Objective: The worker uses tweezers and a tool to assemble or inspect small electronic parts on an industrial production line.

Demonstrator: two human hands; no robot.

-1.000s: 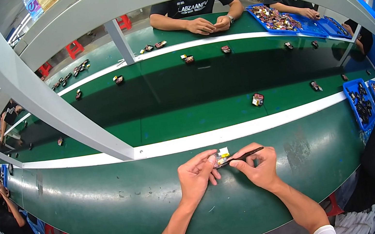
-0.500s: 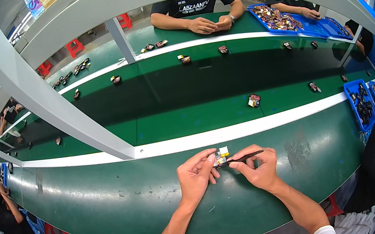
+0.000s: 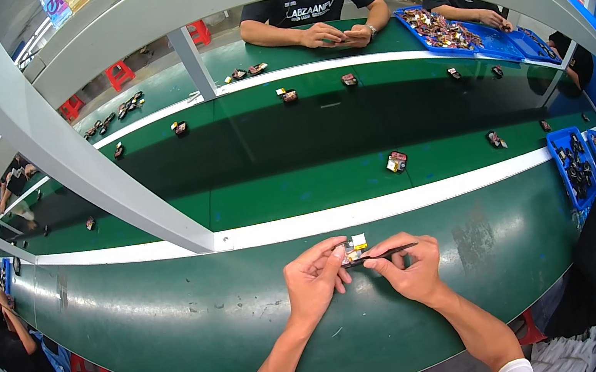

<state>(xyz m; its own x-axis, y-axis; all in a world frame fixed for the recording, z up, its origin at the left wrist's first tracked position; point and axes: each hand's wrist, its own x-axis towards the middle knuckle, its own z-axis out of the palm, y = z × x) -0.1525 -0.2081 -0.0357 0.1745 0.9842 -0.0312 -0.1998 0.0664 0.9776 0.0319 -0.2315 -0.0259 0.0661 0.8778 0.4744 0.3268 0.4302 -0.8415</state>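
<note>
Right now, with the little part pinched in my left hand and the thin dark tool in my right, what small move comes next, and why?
Probably ease the thin dark tool a touch further left into the small part: its tip already meets the part, which the left hand pinches steady while the right hand grips the tool.

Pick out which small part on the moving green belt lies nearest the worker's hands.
The small part with a yellow side, just beyond the white strip; the others lie farther off.

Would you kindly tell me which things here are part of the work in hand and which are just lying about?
In hand:
- small part with a yellow piece, pinched by the left hand
- thin dark tool, in the right hand

Lying about:
- small part on the belt
- blue tray of parts
</note>
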